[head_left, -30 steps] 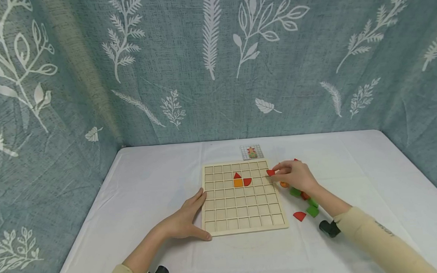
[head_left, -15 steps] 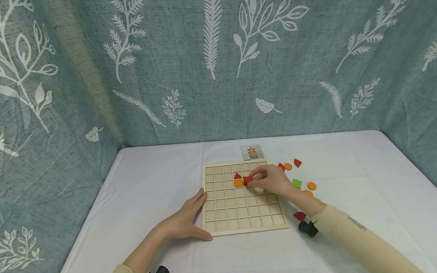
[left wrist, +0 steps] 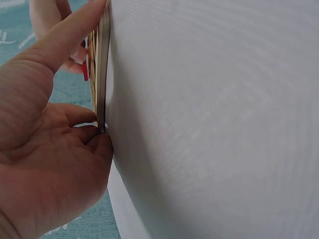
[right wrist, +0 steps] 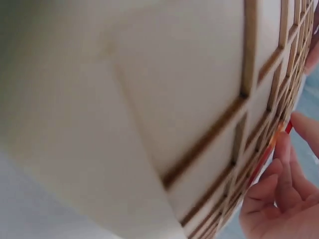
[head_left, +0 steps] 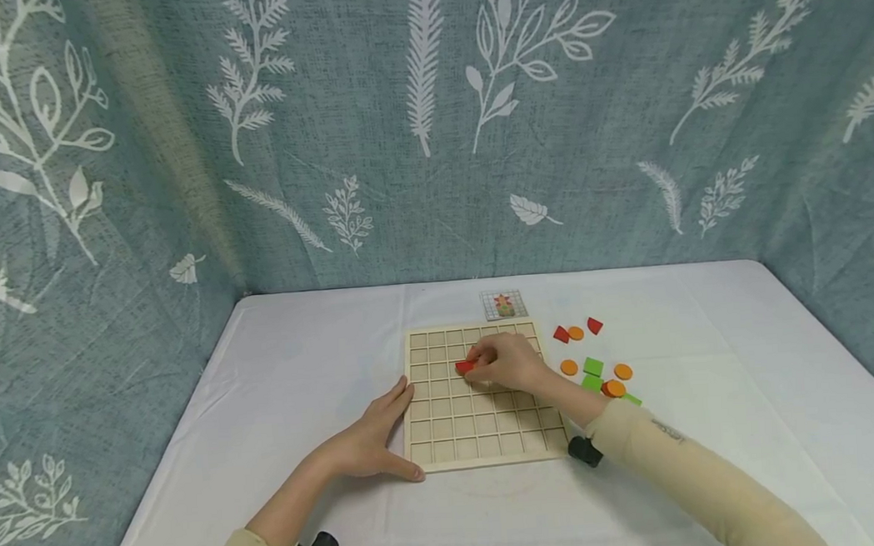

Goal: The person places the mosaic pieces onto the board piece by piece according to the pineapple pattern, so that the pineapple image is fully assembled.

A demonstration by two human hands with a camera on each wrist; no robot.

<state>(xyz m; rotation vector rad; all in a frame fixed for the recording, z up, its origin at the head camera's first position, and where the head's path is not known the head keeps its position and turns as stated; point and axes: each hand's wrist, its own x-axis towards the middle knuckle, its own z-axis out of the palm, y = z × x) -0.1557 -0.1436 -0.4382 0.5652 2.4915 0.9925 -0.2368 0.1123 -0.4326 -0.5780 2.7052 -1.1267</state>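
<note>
A red quarter-circle tile (head_left: 464,367) is pinched between the thumb and fingers of my right hand (head_left: 513,362), over the upper middle of the wooden grid board (head_left: 447,439). That hand covers the tiles lying around the spot in the head view. My left hand (head_left: 368,440) spreads along the board's left side, fingertips at the left edge and thumb by the near corner. The left wrist view shows its fingers (left wrist: 82,112) touching the board's side. A bit of orange and red shows by my right fingers (right wrist: 284,149) in the right wrist view.
A small picture card (head_left: 504,304) lies behind the board. To the right are loose tiles: orange discs (head_left: 569,368), green squares (head_left: 594,366) and red quarter-circles (head_left: 595,325). A black wrist device (head_left: 585,451) hangs under the right cuff, near the board's front right corner.
My right hand has carried the red tile leftward from the board's right edge to its upper middle. Loose tiles at the right have come into view. My left hand has stayed put.
</note>
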